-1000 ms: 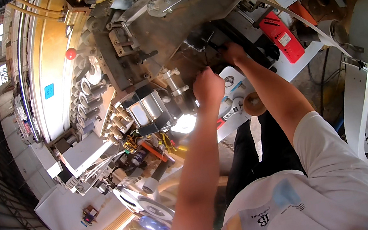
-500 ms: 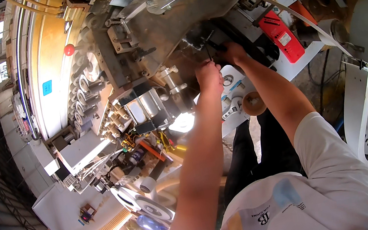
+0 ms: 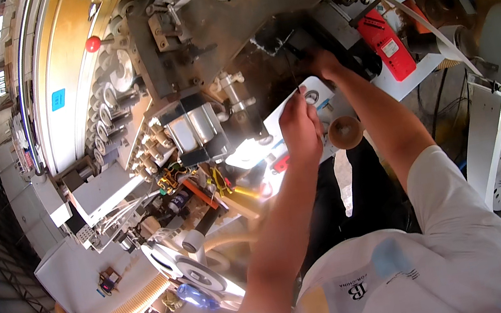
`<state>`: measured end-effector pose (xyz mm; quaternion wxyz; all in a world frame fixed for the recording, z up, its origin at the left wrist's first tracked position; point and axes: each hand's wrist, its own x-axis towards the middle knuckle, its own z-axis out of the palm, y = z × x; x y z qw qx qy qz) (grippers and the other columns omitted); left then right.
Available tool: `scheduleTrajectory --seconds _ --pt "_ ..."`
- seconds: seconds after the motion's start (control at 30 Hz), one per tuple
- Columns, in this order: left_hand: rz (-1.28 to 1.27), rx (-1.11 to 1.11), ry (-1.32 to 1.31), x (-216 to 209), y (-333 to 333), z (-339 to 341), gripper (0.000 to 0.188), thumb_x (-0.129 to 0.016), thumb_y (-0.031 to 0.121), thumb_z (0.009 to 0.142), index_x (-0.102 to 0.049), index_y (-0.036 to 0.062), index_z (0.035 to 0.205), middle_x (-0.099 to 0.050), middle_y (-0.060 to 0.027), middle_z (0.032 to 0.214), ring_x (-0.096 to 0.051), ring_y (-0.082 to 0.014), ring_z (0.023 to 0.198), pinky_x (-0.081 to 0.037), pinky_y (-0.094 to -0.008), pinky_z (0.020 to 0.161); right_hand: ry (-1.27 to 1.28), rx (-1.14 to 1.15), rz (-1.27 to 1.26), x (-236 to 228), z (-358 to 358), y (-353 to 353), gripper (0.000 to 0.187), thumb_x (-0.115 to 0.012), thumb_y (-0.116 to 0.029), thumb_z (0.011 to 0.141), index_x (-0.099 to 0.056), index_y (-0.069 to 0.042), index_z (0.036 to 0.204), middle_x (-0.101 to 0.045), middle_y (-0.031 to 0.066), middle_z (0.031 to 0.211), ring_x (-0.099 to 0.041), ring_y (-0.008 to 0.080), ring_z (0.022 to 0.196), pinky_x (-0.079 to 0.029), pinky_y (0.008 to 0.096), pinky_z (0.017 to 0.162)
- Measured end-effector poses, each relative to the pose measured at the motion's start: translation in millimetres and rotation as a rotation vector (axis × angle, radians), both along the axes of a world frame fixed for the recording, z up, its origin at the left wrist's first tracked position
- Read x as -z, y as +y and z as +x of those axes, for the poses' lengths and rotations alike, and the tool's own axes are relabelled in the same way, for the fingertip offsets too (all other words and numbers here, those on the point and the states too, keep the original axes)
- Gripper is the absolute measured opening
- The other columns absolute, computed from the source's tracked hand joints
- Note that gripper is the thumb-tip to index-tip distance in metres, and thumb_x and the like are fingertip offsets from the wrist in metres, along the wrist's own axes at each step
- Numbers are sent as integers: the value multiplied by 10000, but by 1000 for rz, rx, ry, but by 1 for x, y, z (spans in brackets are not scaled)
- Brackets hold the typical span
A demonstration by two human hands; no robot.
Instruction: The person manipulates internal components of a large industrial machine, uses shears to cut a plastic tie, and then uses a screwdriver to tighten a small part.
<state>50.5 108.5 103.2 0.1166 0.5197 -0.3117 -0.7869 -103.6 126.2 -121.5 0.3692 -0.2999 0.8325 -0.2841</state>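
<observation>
My left hand (image 3: pixel 300 128) is closed, its fingers wrapped round the lower end of a thin dark rod (image 3: pixel 293 74) that points away from me; its exact kind is not clear. Just beyond the rod's far end is a dark machine part with pale, dusty edges (image 3: pixel 272 45). My right hand (image 3: pixel 323 66) reaches into the shadow beside that part, near a short black piece (image 3: pixel 294 51). Its fingers are dark and mostly hidden, so I cannot tell whether they grip anything. Below my hands is a white machine panel (image 3: pixel 275 123) with round fittings.
A red box-shaped unit (image 3: pixel 387 46) sits right of my right arm. A round brown cup-like piece (image 3: pixel 346 133) lies between my forearms. A roller assembly (image 3: pixel 194 129) and a red-knobbed lever (image 3: pixel 93 44) stand to the left. A pale hose (image 3: pixel 393 3) crosses the upper right.
My left hand has drawn back toward me and away from the dusty-edged part, the thin rod still in it. My right hand stays in the shadow. The whole view has shifted slightly.
</observation>
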Motion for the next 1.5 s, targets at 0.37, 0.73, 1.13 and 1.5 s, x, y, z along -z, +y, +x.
scheduleTrajectory --seconds 0.37,0.73,1.13,1.5 --pt "-709 332 -714 -5 68 335 205 -549 214 1020 -682 93 1118 -529 24 774 -470 -51 645 -381 -224 555 -388 653 -489 -123 33 137 266 -593 -228 1020 -688 -16 1150 -736 53 916 -623 100 769 -516 255 728" --pt "-859 -20 -719 91 -140 315 416 -547 281 1018 -571 -73 1235 -617 -235 1159 -593 -356 1001 -474 -440 892 99 622 3 -42 121 238 338 -665 -377 940 -747 -67 1047 -756 74 904 -688 170 754 -541 328 718" --pt "-995 446 -472 88 6 332 269 -619 114 981 -593 19 1232 -608 -64 1043 -550 -170 853 -505 -322 820 136 628 218 1 88 160 585 -883 -449 668 -706 -82 1088 -732 97 1049 -702 279 986 -545 390 844" --pt "-561 639 -347 76 99 323 225 -555 125 1028 -576 30 1231 -621 -37 919 -601 -141 818 -499 -291 743 379 807 298 -11 84 162 928 -910 -515 624 -538 -97 1364 -533 147 1358 -600 319 1205 -521 433 977"
